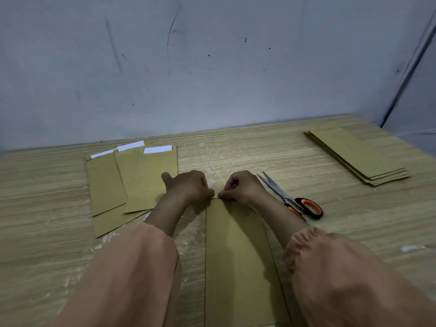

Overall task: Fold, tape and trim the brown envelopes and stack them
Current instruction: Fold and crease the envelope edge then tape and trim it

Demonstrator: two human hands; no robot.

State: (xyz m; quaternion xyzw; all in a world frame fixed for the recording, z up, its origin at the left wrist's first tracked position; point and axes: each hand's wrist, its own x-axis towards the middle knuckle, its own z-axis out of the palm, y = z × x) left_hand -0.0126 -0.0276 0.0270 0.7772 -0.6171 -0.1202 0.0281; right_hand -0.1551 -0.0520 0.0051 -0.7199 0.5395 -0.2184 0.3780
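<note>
Envelope [238,256], plain brown, lies flat lengthwise, both hands' curled fingers [226,188] pinching its far edge.

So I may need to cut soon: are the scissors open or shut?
Open: the scissors lie flat on the table, their blades spread in a V.

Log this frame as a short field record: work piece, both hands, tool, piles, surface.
work piece: long brown paper envelope, lying flat between the sleeved arms
left hand: curled at the envelope's far edge
right hand: fingers pinching that same edge
tool: orange-handled steel scissors, untouched, right of the hands
left pile: loose brown envelopes with white strips
right pile: neat stack of brown envelopes
surface: light wood-grain table
</note>
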